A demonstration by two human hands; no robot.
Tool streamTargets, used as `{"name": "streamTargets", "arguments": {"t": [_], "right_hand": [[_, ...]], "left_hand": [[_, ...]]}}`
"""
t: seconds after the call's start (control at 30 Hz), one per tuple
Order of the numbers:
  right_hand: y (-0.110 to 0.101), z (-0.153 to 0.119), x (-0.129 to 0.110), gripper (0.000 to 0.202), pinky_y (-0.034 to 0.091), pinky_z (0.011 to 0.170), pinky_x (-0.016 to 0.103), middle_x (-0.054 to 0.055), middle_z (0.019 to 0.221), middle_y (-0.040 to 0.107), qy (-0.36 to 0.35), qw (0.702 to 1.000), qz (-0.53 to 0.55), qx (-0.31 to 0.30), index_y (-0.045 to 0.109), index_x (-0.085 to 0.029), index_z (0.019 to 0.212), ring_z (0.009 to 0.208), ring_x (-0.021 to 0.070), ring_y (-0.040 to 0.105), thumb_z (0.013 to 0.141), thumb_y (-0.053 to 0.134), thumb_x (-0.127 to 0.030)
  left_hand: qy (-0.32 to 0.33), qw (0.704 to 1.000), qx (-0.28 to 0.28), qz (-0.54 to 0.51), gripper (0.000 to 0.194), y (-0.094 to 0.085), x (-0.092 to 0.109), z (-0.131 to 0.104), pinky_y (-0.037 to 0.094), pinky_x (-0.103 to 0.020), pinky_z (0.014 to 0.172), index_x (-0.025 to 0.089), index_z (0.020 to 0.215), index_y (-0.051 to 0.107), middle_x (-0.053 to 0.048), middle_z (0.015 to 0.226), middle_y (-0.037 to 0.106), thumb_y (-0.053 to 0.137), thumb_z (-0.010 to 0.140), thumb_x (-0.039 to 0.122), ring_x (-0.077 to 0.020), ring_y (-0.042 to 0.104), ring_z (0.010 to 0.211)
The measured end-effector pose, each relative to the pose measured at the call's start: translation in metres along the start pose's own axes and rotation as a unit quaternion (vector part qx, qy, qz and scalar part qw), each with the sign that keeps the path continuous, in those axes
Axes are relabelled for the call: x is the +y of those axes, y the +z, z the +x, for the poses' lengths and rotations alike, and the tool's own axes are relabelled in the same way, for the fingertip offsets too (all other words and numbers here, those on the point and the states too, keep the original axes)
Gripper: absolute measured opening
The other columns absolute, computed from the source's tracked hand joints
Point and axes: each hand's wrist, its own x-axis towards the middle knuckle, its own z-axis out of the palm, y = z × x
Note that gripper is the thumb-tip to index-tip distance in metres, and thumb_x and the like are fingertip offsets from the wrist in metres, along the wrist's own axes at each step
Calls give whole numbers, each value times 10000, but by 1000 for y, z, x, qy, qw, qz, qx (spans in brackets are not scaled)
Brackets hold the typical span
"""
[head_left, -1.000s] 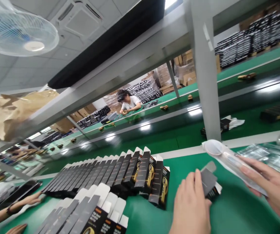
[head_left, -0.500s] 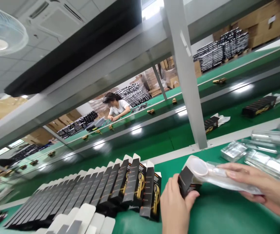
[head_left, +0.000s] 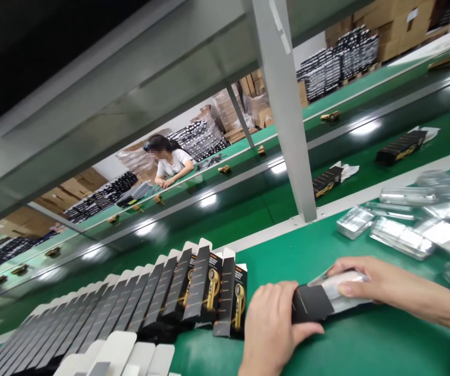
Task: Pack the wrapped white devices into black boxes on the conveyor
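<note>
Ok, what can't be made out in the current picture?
All in the head view:
- Wrapped item: its far end is hidden inside the black box; the right hand covers part of the rest.
- Left hand: wrist cut off by the bottom edge.
- White-flapped boxes: lower parts cut off by the bottom edge.
- Row of boxes: fine print too small to read.

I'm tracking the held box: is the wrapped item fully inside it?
No, only partly in: the wrapped item protrudes from the black box, its outer part in the right hand.
</note>
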Motion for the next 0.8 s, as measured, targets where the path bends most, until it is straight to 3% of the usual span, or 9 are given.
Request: {"name": "streamTargets", "arguments": {"t": [0.1, 0.33, 0.4, 0.47, 0.53, 0.6, 0.7, 0.8], "right_hand": [[10, 6, 7, 342, 441, 718, 253, 25, 946, 690, -19, 999, -3, -34, 667, -201, 976, 850, 198, 617, 783, 581, -469], [33, 5, 10, 183, 472, 703, 207, -39, 906, 671, -37, 996, -75, 41, 562, -224, 907, 809, 129, 622, 764, 471, -156], [35, 4, 7, 179, 489, 688, 190, -61, 888, 664, -54, 990, -110, 70, 544, -244, 908, 784, 110, 627, 776, 466, -152], [28, 3, 5, 181, 507, 748, 203, -52, 992, 656, -75, 977, -160, 118, 547, -274, 1008, 875, 117, 630, 834, 499, -256], [11, 4, 8, 344, 485, 901, 275, 4, 1202, 593, -86, 950, -222, 203, 488, -285, 1207, 1083, 162, 573, 884, 489, -404], [-12, 5, 14, 486, 359, 1064, 406, 80, 1371, 468, -83, 902, -292, 308, 411, -239, 1333, 1281, 239, 416, 916, 424, -487], [-42, 10, 29, 463, 162, 1119, 564, 179, 1430, 377, -66, 816, -391, 420, 493, -144, 1291, 1376, 355, 227, 942, 368, -421], [-54, 14, 43, 409, 192, 1079, 608, 242, 1398, 387, -51, 756, -467, 456, 549, -101, 1247, 1351, 423, 248, 923, 400, -303]], "left_hand": [[10, 1000, 4, 6, 666, 1, 0, 1, 484, -339, 652, 183, 1073, 548, -23, 916, 692, 410, 752, 751, -192, 634, 736], [64, 996, 19, 56, 627, 4, -4, 4, 507, -333, 645, 155, 1081, 547, -53, 886, 699, 375, 820, 698, -197, 655, 717], [78, 995, 4, 60, 601, 4, -8, 5, 508, -321, 620, 156, 1083, 542, -61, 872, 697, 363, 845, 678, -195, 654, 698], [71, 995, -15, 65, 567, 2, -15, 12, 515, -309, 616, 163, 1095, 535, -67, 883, 693, 374, 861, 654, -195, 655, 711], [39, 995, -30, 85, 517, 0, -27, 27, 529, -307, 654, 175, 1125, 528, -73, 937, 689, 412, 874, 612, -204, 662, 776], [-19, 993, -36, 114, 470, 0, -44, 52, 533, -321, 718, 178, 1153, 528, -79, 995, 680, 467, 880, 555, -222, 659, 856], [-96, 985, -25, 140, 441, 6, -79, 96, 519, -353, 775, 129, 1140, 548, -103, 997, 671, 488, 896, 491, -245, 649, 891], [-127, 982, 7, 141, 372, 18, -113, 130, 522, -339, 724, 105, 1081, 571, -77, 907, 667, 483, 920, 429, -192, 648, 786]]}}
